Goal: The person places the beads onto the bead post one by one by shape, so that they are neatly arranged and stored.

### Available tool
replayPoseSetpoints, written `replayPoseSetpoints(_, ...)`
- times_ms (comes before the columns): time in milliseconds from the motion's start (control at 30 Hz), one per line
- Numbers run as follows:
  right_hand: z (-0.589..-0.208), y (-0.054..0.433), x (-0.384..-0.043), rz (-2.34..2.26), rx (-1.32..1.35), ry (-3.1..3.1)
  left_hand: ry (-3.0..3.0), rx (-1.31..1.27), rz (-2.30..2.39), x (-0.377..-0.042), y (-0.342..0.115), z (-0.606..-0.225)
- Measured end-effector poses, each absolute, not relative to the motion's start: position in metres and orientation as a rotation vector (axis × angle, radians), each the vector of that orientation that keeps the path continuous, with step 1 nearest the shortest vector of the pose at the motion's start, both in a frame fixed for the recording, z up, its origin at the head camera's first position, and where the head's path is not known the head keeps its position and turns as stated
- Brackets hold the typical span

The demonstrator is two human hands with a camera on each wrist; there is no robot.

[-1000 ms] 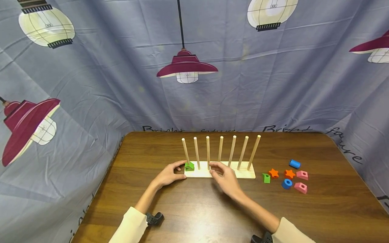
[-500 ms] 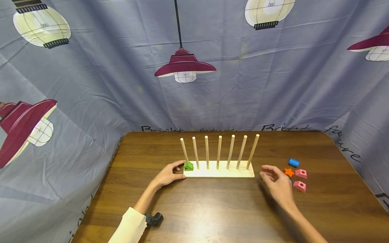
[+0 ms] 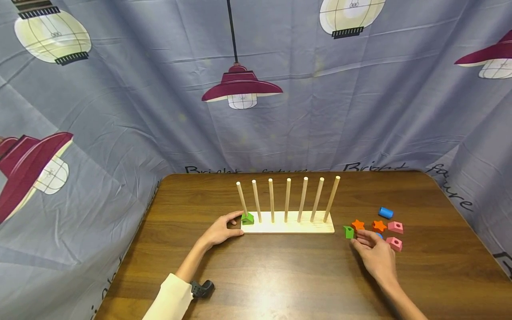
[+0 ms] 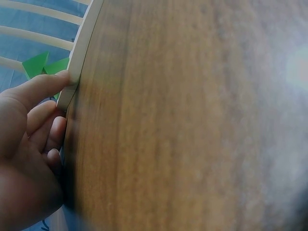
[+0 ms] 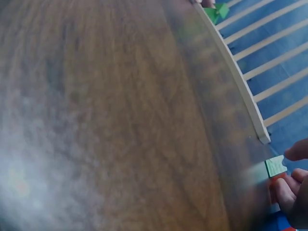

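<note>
A pale wooden peg board (image 3: 288, 227) with several upright dowels stands mid-table in the head view. A green block with a notch (image 3: 247, 218) sits on its leftmost peg. My left hand (image 3: 218, 230) grips the board's left end, thumb at the front corner and fingers round the end, as the left wrist view also shows. To the right of the board, my right hand (image 3: 378, 255) hovers over the loose blocks, thumb and fingers apart and holding nothing. Just beyond its fingertips lies a second green block (image 3: 349, 232). The hand partly hides a blue block (image 3: 378, 236).
Loose on the right side lie two orange stars, one star (image 3: 358, 225) being nearest the board, a blue cylinder (image 3: 386, 213) and two pink blocks, the farther pink block (image 3: 395, 227) behind the other. A printed curtain (image 3: 256, 133) hangs behind the brown table (image 3: 280, 275).
My right hand has moved from the middle of the peg board rightward to the loose blocks, then slightly back towards me, uncovering the green block and a star. The left hand stays put.
</note>
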State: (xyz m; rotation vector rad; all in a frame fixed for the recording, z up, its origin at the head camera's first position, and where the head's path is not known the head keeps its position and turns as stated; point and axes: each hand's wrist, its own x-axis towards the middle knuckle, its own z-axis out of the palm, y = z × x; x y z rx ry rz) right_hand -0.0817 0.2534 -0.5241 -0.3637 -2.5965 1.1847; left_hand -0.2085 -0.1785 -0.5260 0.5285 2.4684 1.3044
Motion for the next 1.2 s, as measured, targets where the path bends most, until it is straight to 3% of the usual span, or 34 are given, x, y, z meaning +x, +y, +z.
replayPoseSetpoints(900, -0.529, 0.239, -0.118, 1.087, -0.285, -2.653, 2.452, 0.502, 1.314, -0.206, -0.178, -0.523)
replayPoseSetpoints(1200, -0.512, 0.237, -0.116, 1.064, -0.267, -2.597, 2.448, 0.549, 1.348, -0.208, -0.179, -0.525)
